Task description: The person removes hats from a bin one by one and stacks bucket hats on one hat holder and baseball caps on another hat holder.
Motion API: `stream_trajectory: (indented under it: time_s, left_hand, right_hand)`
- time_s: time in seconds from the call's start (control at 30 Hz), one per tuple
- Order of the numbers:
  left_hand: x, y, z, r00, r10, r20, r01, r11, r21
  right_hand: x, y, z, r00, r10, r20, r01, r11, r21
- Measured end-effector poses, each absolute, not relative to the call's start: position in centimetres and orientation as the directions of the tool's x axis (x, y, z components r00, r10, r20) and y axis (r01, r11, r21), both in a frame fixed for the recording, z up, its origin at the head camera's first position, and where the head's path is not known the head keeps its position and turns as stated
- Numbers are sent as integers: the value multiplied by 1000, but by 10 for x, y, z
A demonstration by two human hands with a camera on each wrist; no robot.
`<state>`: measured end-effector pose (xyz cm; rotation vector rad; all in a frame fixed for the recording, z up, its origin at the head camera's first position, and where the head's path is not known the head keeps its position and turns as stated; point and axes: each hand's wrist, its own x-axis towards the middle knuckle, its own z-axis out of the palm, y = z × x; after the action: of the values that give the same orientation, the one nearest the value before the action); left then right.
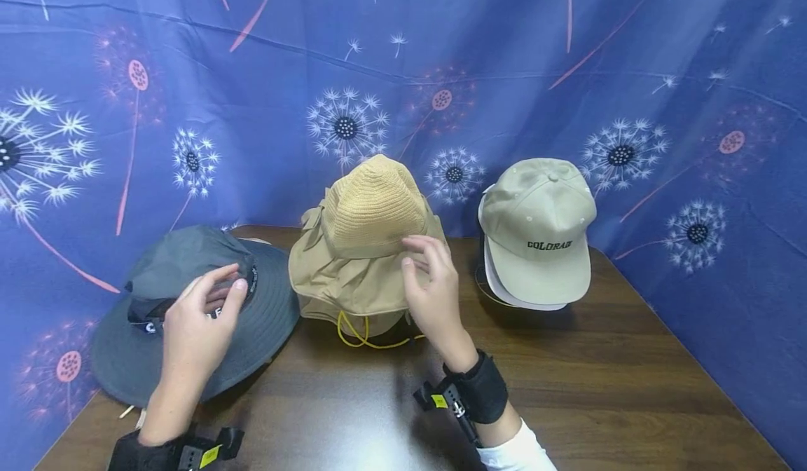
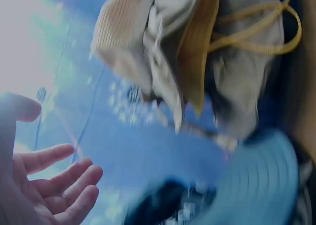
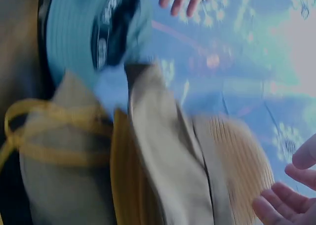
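My left hand is in front of the dark grey wide-brimmed hat, its fingers loosely bent with nothing between them. In the left wrist view that hand shows spread, relaxed fingers. My right hand overlaps the right side of the middle stack in the head view, also holding nothing. That stack has a straw-yellow ribbed hat on top of khaki hats, with a yellow cord hanging below. In the right wrist view, the right hand's fingers are beside the ribbed crown.
At the right stands a beige cap lettered in black, over a white cap whose edge shows beneath. The brown wooden table carries all the hats. Behind and beside it hangs a blue dandelion-print cloth.
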<state>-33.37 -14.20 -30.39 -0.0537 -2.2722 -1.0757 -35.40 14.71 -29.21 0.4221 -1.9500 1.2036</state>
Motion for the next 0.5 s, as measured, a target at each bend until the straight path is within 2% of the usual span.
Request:
stream_trajectory:
  time_s: [0.13, 0.27, 0.4, 0.5]
  left_hand:
    - [-322, -174, -316, -789, -396, 470, 129, 641, 757]
    - [-314, -210, -336, -761, -586, 279, -74, 504, 860]
    - [-305, -239, -356, -731, -668, 142, -224, 431, 874]
    - [-299, -253, -369, -752, -655, 74, -296, 436, 850]
  right_hand:
    - [-350, 109, -297, -690, -8, 723, -650, 445, -616]
    - [-351, 68, -310, -786, -146, 600, -597, 429, -678]
    - [-355, 33, -328, -864, -227, 449, -495, 539, -681]
    - [-356, 16, -341, -904, -255, 344, -421, 672, -609]
